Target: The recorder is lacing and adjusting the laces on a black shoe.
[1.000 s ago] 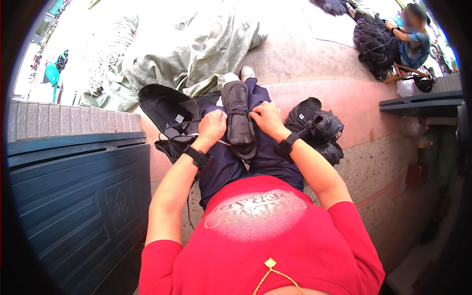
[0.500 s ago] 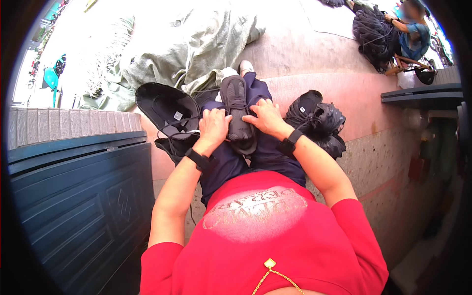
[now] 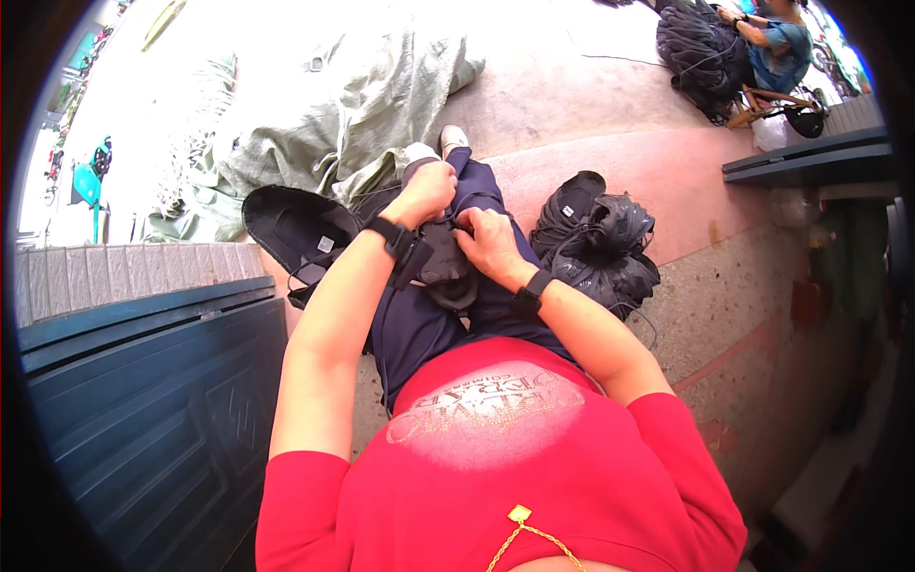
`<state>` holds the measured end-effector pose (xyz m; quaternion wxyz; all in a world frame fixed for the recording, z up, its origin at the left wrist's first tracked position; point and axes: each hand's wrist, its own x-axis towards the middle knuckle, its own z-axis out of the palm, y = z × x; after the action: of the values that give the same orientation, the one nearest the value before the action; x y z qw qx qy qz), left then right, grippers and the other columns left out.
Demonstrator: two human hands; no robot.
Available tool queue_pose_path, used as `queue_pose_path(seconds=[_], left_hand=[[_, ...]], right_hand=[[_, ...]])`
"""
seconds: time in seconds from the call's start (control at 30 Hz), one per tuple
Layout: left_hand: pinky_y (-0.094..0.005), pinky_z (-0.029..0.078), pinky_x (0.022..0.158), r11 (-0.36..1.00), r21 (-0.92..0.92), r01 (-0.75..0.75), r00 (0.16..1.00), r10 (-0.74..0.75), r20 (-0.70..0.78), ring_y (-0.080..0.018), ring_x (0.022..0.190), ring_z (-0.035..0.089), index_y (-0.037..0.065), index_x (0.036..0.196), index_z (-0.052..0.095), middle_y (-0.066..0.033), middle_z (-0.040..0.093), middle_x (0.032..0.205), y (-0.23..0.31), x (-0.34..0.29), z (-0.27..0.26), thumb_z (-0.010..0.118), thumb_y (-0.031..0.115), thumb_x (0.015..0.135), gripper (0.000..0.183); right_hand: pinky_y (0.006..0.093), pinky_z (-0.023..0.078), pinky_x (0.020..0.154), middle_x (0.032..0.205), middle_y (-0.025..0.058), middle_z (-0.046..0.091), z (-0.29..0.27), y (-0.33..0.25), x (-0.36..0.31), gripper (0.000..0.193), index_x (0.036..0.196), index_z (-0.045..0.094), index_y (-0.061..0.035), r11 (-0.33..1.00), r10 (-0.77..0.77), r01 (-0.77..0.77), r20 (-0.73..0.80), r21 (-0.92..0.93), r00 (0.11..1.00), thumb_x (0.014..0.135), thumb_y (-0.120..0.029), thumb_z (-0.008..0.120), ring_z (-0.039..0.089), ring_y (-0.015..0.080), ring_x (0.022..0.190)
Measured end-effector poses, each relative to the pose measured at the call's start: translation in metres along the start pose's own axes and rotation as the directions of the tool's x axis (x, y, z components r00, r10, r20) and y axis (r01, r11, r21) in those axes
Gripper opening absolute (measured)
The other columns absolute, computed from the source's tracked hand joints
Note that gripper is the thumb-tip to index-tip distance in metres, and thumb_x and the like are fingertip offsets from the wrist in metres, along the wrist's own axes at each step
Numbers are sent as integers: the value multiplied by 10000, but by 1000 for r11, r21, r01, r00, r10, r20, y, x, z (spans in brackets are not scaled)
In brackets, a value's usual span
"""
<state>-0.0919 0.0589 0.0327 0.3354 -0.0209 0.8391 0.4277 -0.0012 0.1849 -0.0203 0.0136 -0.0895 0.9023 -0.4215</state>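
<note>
A dark grey sneaker (image 3: 452,259) lies over my lap between my thighs, one end toward my belly. My left hand (image 3: 431,189) is closed in a fist above the sneaker's far half and hides part of it. What its fingers hold cannot be made out. To its right, my right hand (image 3: 494,243) is bent in a pinch at the sneaker's laces, fingertips close to a dark lace. A black shoe (image 3: 297,229) with a white label inside lies open beside my left forearm. To the right of my knee, several black shoes (image 3: 602,238) are heaped together.
Pale green woven sheeting (image 3: 315,133) spreads over the ground ahead. Blue panelled doors (image 3: 162,410) stand at the left, and a dark blue ledge (image 3: 810,157) juts in at the right. At the far right another person (image 3: 783,48) sits beside a dark bundle (image 3: 701,57).
My left hand has moved from the sneaker's left side to above its far half and closed. My right hand has drawn its fingers in at the laces. The view has shifted slightly.
</note>
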Motion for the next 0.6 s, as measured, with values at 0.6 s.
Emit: queue_pose_path(seconds=[0.6], left_hand=[[-193,251,316,939,-340,58,987,-3,160,-50,349,368,21,1003,523,-29,544,587,5,-9,-24,639,64,719,309]], right_hand=[[307,430,615,732,101,554,-94,-81,44,68,782,533,-58,864,-271,362,-284,350,920,806,-9,494,541,225,649]])
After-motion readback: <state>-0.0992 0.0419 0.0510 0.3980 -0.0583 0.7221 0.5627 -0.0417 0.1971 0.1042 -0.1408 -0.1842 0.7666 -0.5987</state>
